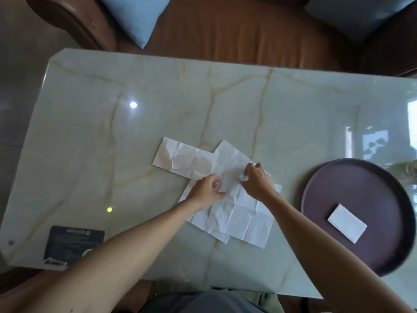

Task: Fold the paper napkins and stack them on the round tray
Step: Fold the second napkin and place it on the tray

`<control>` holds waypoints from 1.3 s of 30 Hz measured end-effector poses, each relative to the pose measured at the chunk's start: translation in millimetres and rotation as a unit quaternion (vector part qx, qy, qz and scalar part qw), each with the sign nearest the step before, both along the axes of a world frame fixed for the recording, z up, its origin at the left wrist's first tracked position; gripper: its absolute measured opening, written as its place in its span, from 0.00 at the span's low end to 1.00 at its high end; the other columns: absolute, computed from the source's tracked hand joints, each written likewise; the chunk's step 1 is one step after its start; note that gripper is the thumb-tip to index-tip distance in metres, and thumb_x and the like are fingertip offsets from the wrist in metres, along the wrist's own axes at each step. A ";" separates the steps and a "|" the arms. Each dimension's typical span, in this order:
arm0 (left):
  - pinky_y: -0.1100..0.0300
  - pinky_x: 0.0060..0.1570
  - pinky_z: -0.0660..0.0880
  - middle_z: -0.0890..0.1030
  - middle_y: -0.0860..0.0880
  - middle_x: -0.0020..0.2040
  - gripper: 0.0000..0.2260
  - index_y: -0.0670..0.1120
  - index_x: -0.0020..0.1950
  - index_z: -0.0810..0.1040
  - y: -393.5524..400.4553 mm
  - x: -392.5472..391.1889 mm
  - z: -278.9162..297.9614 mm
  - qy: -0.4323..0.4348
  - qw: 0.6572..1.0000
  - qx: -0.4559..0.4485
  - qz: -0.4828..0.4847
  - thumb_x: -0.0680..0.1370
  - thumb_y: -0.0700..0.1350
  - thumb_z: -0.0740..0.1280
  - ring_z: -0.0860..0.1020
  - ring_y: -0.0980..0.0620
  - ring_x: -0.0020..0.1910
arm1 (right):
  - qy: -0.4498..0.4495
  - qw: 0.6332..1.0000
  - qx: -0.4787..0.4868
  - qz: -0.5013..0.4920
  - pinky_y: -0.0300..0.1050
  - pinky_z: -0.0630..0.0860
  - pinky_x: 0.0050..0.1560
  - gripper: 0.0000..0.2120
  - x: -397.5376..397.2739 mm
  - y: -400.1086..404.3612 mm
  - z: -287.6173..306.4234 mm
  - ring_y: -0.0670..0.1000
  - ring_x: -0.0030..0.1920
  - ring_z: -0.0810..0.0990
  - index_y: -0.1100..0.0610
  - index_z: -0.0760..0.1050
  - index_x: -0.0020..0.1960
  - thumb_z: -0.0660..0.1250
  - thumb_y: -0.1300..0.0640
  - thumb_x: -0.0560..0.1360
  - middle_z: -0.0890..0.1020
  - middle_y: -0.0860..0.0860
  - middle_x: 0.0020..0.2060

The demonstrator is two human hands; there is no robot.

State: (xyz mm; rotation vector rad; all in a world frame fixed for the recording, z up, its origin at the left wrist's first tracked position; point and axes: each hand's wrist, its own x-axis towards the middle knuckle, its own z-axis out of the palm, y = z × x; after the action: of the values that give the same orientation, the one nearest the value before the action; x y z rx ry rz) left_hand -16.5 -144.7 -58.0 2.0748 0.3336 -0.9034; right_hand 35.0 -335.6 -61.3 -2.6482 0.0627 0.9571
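Observation:
Several unfolded white paper napkins (239,213) lie overlapping in the middle of the marble table, one of them (180,158) reaching out to the left. My left hand (206,192) and my right hand (257,181) both rest on top of the pile, fingers curled and pinching the top napkin near its centre. A dark round tray (358,190) sits at the right of the table. One folded napkin (347,223) lies on the tray's near part.
The pale marble table (112,132) has a dark printed card (73,246) near its front left corner. A brown leather sofa (237,30) with light blue cushions (137,16) stands beyond the far edge. A glass object (411,171) shows at the right edge behind the tray.

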 end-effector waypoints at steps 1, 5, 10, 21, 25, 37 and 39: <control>0.57 0.54 0.77 0.80 0.49 0.58 0.23 0.47 0.65 0.76 -1.9 -1.7 -0.9 0.003 1.000 -0.002 0.003 0.72 0.50 0.77 0.79 0.50 0.53 | 0.001 1.000 -0.002 -0.002 0.55 0.78 0.47 0.09 -1.1 -0.6 0.1 0.64 0.48 0.80 0.58 0.74 0.55 0.69 0.58 0.76 0.73 0.58 0.57; 0.59 0.50 0.75 0.76 0.48 0.56 0.29 0.44 0.68 0.70 -11.8 -3.9 0.5 0.001 0.999 0.013 0.047 0.72 0.48 0.78 0.77 0.49 0.52 | -0.008 1.000 -0.005 -0.014 0.51 0.76 0.44 0.08 -6.9 -1.5 0.3 0.63 0.50 0.80 0.57 0.75 0.54 0.68 0.60 0.76 0.73 0.57 0.57; 0.50 0.53 0.78 0.72 0.45 0.61 0.29 0.43 0.65 0.66 -29.5 -8.1 8.6 0.010 0.995 0.093 0.038 0.72 0.52 0.76 0.77 0.42 0.58 | -0.046 0.974 0.005 -0.222 0.51 0.75 0.51 0.16 -32.7 -17.4 9.1 0.61 0.56 0.78 0.59 0.71 0.62 0.67 0.59 0.75 0.75 0.57 0.59; 0.55 0.45 0.79 0.83 0.47 0.44 0.10 0.45 0.45 0.77 -44.6 -21.7 5.5 0.056 0.991 0.081 0.089 0.73 0.49 0.74 0.83 0.45 0.46 | 0.035 0.787 0.108 -0.606 0.47 0.70 0.42 0.16 -121.7 -42.9 9.5 0.54 0.41 0.73 0.58 0.69 0.49 0.75 0.57 0.71 0.72 0.52 0.44; 0.59 0.35 0.68 0.77 0.49 0.33 0.11 0.43 0.38 0.75 -39.4 -21.4 13.7 0.068 0.991 -0.011 0.118 0.73 0.48 0.73 0.75 0.50 0.34 | 0.073 0.766 0.178 -0.613 0.42 0.61 0.30 0.13 -125.8 -47.0 11.3 0.51 0.29 0.66 0.59 0.73 0.38 0.77 0.57 0.71 0.71 0.54 0.32; 0.53 0.57 0.78 0.84 0.44 0.53 0.24 0.47 0.64 0.75 7.4 -3.0 57.7 -0.022 0.978 -0.143 0.151 0.71 0.51 0.77 0.83 0.47 0.55 | -0.015 0.779 0.345 -0.523 0.54 0.80 0.57 0.24 -114.6 -51.8 65.6 0.52 0.48 0.86 0.57 0.73 0.67 0.75 0.54 0.74 0.85 0.57 0.50; 0.58 0.57 0.75 0.84 0.44 0.53 0.34 0.52 0.71 0.68 11.7 -0.6 64.7 -0.044 0.980 -0.146 0.129 0.69 0.50 0.79 0.82 0.49 0.57 | -0.025 0.797 0.361 -0.485 0.50 0.79 0.59 0.28 -106.7 -49.7 79.9 0.50 0.52 0.85 0.50 0.72 0.70 0.77 0.53 0.73 0.83 0.55 0.53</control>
State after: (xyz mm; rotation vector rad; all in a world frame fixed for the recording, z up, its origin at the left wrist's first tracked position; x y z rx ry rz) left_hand -17.0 -133.0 6.7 1.7461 0.3886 -0.6596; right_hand -71.7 -385.3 18.6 -1.5556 0.7846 0.3984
